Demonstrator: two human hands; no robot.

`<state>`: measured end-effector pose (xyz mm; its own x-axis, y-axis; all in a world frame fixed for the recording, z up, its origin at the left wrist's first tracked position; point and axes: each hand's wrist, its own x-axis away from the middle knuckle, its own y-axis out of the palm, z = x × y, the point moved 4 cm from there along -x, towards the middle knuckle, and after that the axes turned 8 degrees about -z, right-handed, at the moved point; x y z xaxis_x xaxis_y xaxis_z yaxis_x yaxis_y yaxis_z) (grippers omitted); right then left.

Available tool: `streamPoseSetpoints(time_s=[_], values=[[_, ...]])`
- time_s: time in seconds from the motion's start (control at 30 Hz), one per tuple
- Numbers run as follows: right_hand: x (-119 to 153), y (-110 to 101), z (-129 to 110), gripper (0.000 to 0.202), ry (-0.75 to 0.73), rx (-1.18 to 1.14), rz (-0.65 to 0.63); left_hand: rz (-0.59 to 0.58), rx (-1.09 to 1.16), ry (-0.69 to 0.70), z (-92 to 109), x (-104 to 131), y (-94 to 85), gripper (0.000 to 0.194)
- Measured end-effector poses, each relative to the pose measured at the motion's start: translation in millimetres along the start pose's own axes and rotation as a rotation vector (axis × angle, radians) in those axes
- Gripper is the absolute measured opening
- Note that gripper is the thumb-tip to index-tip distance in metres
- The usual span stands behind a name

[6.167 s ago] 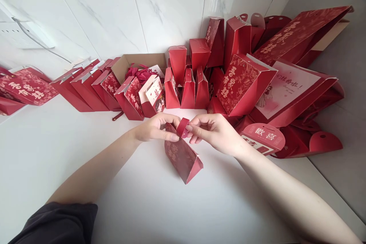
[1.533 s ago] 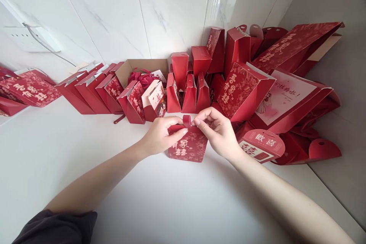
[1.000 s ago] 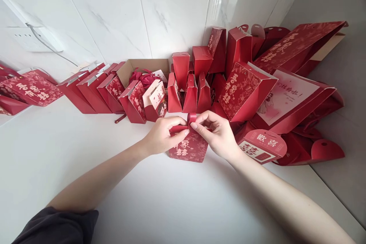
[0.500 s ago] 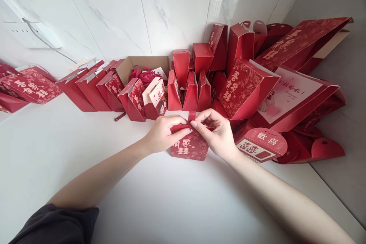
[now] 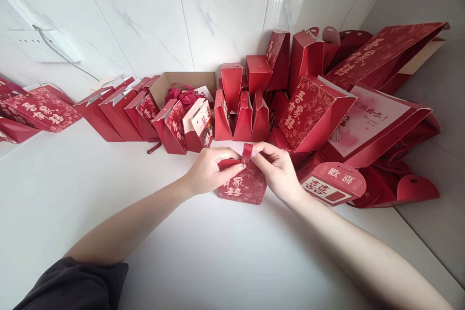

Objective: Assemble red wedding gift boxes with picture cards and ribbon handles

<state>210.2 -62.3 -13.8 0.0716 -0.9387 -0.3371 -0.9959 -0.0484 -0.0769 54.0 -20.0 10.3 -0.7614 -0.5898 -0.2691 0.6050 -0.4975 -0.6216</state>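
A red gift box (image 5: 249,185) with pale Chinese lettering and a floral print stands on the white table in front of me. My left hand (image 5: 214,169) is closed on the box's top edge, its thumb against the front. Between finger and thumb, my right hand (image 5: 276,167) pinches a dark red ribbon (image 5: 247,152), which bends in a loop above the box top. The lower end of the ribbon meets the box by my left thumb. My fingers hide part of the top edge.
A cardboard carton (image 5: 189,80) with red ribbons and cards stands behind. Red boxes line the left, including a tilted one (image 5: 170,126). Larger red boxes (image 5: 314,112) crowd the right, beside a round-topped box (image 5: 336,181). A socket strip (image 5: 43,46) with a cable is on the tiled wall.
My right hand has shifted slightly right and away from my left fingertips. The ribbon, flat and upright before, now curls over in a loop. My left hand keeps its hold.
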Motion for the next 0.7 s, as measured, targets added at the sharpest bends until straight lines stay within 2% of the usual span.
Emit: streamPoseSetpoints(time_s=[0.1,0.17,0.27,0.33,0.4,0.5,0.6,0.7], values=[[1,1,1,0.025,-0.016,0.031,0.018,0.025,-0.010,-0.003,0,0,0.3,0.010],[4,-2,-4,0.017,-0.097,0.148,0.096,0.098,-0.023,-0.009,0,1,-2.8,0.011],[12,-5,-19,0.017,-0.341,0.502,0.212,0.256,-0.053,-0.026,0,4,-11.0,0.014],[16,-1,-27,0.020,-0.493,0.813,0.232,0.315,-0.093,-0.019,2,4,-14.4,0.013],[18,4,-29,0.023,-0.576,1.050,0.224,0.338,-0.153,-0.001,2,4,-14.8,0.012],[17,10,-24,0.024,-0.615,1.193,0.168,0.341,-0.256,0.005,-1,4,-11.2,0.011],[16,15,-18,0.021,-0.616,1.222,0.112,0.323,-0.348,0.022,-3,5,-5.4,0.012],[16,18,-14,0.016,-0.605,1.245,0.110,0.334,-0.401,0.094,-1,7,-0.3,0.011]])
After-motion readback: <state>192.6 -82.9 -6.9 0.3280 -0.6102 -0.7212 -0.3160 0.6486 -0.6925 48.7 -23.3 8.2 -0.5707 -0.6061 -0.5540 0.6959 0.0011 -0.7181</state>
